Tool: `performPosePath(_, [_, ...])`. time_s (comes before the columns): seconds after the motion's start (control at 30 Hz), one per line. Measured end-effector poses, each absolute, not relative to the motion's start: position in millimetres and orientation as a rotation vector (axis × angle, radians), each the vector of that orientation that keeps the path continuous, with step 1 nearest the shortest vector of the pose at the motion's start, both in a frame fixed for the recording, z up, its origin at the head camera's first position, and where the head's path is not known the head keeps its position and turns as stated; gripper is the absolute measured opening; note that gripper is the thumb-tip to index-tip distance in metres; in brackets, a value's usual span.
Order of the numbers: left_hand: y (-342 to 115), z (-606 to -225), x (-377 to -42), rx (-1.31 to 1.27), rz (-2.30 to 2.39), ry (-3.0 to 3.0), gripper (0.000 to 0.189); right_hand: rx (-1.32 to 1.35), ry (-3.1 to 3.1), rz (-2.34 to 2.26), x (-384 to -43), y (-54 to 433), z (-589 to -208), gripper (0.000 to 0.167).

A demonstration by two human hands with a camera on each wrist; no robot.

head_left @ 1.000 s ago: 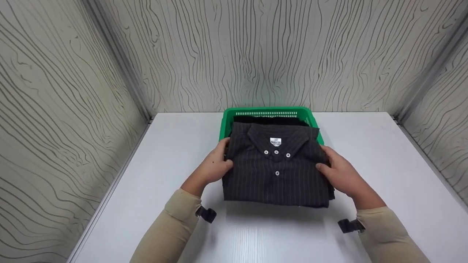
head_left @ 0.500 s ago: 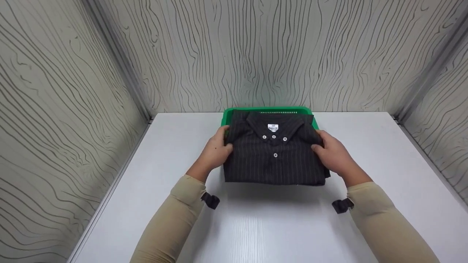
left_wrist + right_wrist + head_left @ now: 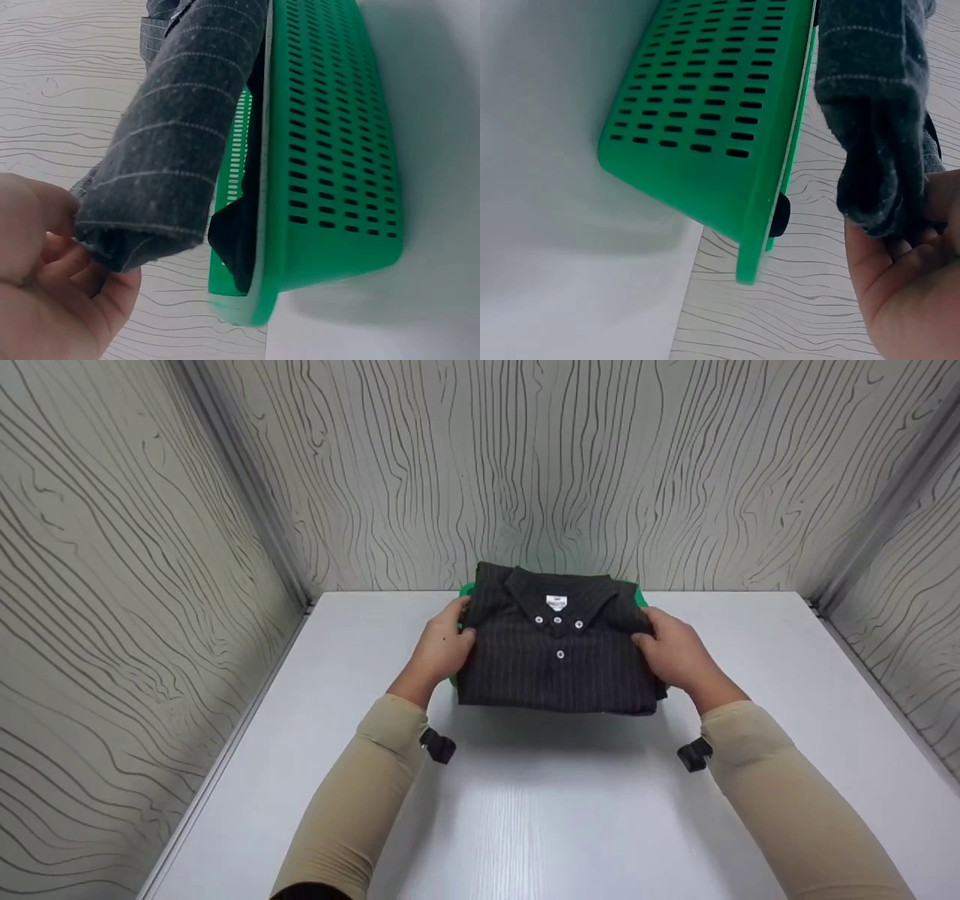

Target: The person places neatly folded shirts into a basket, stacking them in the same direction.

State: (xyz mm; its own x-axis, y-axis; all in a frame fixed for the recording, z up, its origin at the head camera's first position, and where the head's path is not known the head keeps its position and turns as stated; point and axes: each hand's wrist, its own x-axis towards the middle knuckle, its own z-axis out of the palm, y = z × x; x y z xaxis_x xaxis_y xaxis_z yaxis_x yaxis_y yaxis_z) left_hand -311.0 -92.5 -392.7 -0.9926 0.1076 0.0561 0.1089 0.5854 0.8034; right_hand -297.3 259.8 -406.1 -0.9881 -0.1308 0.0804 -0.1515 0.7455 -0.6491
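A folded dark pinstriped button-up shirt (image 3: 555,667) with white buttons and a white collar label is held level above a green perforated basket (image 3: 337,150). My left hand (image 3: 444,643) grips its left edge, thumb on top and fingers beneath. At the opposite edge my right hand (image 3: 671,649) pinches the cloth the same way. Both wrist views show a gap between the shirt and the basket rim. Black cloth (image 3: 238,232) lies inside the basket; the head view has most of the basket hidden behind the shirt.
The basket stands on a white table (image 3: 495,825) near its back edge. Wood-grain patterned panels (image 3: 555,457) rise behind the table and along both sides. Small black wrist devices (image 3: 439,745) hang under the sleeves.
Both hands have carried the shirt forward, away from the body, and it now covers most of the basket. The grip on both edges stays the same.
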Motion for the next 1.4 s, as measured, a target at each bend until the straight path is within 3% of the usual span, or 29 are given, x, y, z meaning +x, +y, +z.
performPosePath(0.9, [-76, -405, -344, -0.232, -1.153, -2.708, 0.05, 0.159, -2.908, 0.684, -332, 256, -396, 0.023])
performPosePath(1.4, [-65, -443, -339, -0.222, -0.883, -2.809, 0.05, 0.067, -2.918, 0.778, -335, 255, -434, 0.035])
